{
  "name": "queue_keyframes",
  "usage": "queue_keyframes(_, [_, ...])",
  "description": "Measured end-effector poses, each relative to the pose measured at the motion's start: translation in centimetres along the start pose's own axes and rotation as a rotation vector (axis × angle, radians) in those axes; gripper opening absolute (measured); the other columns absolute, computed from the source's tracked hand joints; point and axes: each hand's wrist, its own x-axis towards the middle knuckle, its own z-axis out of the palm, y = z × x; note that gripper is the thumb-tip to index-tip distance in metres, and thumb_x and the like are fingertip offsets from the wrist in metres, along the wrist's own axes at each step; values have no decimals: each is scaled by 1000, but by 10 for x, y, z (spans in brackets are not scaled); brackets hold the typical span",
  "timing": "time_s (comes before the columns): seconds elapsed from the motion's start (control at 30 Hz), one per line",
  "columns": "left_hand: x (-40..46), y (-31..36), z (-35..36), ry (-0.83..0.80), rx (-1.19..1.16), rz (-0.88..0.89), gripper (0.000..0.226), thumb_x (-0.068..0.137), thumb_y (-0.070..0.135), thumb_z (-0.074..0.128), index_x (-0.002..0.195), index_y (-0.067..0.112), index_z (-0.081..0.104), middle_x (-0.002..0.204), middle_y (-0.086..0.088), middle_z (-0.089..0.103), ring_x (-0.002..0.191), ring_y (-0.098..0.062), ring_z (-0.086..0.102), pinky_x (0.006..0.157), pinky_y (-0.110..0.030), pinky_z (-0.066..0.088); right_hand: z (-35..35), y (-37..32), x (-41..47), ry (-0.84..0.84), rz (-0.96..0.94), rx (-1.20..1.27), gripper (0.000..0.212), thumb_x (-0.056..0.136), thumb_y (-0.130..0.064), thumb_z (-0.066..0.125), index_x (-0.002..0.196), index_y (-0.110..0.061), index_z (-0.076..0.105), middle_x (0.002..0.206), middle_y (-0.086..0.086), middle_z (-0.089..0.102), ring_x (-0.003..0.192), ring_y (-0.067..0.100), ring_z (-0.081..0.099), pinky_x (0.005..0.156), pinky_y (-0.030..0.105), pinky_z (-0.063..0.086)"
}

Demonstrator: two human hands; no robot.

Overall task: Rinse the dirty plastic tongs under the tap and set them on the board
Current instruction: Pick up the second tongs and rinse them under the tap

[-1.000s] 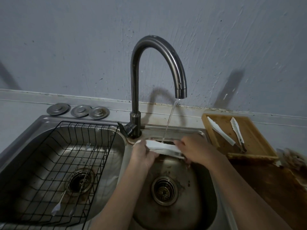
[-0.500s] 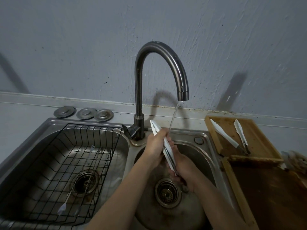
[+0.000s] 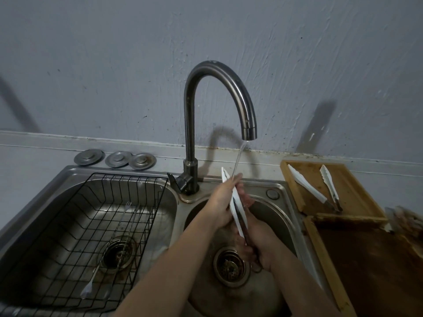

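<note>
Wire basket (image 3: 146, 193), three sink plugs (image 3: 88, 157)

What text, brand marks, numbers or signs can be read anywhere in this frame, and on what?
None can be read.
Tap: no brand mark shows.
Tongs in the hands: plain white, no print.
Board and the two tongs on it: no lettering.
Three metal lids behind the sink: any stamping is too small to tell.

Dim, bluish light; tap (image 3: 219, 106) shadow on wall (image 3: 114, 65); right edge perhaps motion-blurred
</note>
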Motion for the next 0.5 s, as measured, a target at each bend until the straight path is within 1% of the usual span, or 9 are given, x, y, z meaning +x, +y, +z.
queue_keyframes(0.07, [0, -10, -7, -20, 176, -36, 33, 80, 38, 69, 58, 14, 66, 57, -2, 65, 62, -20, 69, 82, -39, 56, -3, 2, 0, 11, -2, 9, 62, 85, -65, 40, 54, -13, 52, 44, 2, 44, 31, 11, 30, 33, 17, 24])
queue_keyframes(0.1, [-2, -13, -10, -1, 257, -48, 35, 79, 44, 69, 64, 12, 69, 63, -4, 71, 71, -22, 72, 83, -38, 56, -5, 3, 0, 19, 0, 12, 62, 85, -65, 40, 55, -12, 53, 44, 3, 44, 31, 11, 30, 34, 17, 23])
queue_keyframes(0.13, [-3, -14, -14, 34, 320, -48, 40, 78, 49, 67, 71, 10, 70, 70, -5, 74, 76, -23, 73, 81, -36, 56, -6, 3, 1, 29, 1, 9, 63, 86, -64, 38, 56, -11, 55, 44, 3, 45, 31, 11, 31, 34, 17, 23])
queue_keyframes(0.2, [-3, -14, -24, 71, 439, -11, 52, 82, 59, 55, 80, 9, 71, 77, -7, 75, 74, -24, 72, 70, -33, 56, -8, 5, 3, 43, -2, 7, 67, 90, -62, 33, 62, -8, 61, 45, 5, 47, 31, 12, 32, 34, 17, 24])
queue_keyframes(0.27, [-6, -11, -35, 125, 445, 29, 59, 88, 61, 40, 87, 10, 70, 80, -10, 72, 72, -25, 65, 66, -34, 50, -7, 6, 7, 46, 3, 31, 69, 91, -61, 28, 72, -4, 63, 46, 6, 48, 30, 12, 32, 34, 16, 23])
queue_keyframes(0.33, [-5, -7, -53, 279, 304, 46, 51, 94, 52, 37, 102, 9, 64, 86, -9, 69, 79, -23, 63, 70, -35, 49, -7, 6, 10, 54, 8, 60, 72, 91, -61, 25, 79, -1, 63, 47, 7, 48, 30, 12, 32, 33, 15, 23])
queue_keyframes(0.4, [-3, 5, -76, 553, 242, 136, 36, 93, 31, 50, 116, 3, 52, 100, -14, 64, 90, -28, 62, 78, -40, 51, -7, 7, 12, 50, 15, 75, 75, 89, -64, 25, 81, 0, 63, 47, 8, 50, 29, 12, 35, 32, 15, 25])
queue_keyframes(0.47, [-2, 17, -99, 805, 381, 281, 51, 85, 12, 62, 126, -2, 36, 124, -24, 50, 111, -36, 54, 95, -44, 46, -7, 10, 12, 48, 34, 69, 74, 87, -66, 27, 81, -1, 62, 49, 8, 51, 30, 12, 37, 31, 16, 28])
queue_keyframes(0.5, [-1, 22, -107, 862, 516, 356, 58, 81, 8, 66, 128, -3, 32, 129, -24, 45, 117, -36, 49, 99, -42, 43, -6, 13, 12, 53, 40, 65, 72, 86, -66, 29, 79, -2, 61, 49, 7, 51, 31, 12, 37, 31, 16, 28])
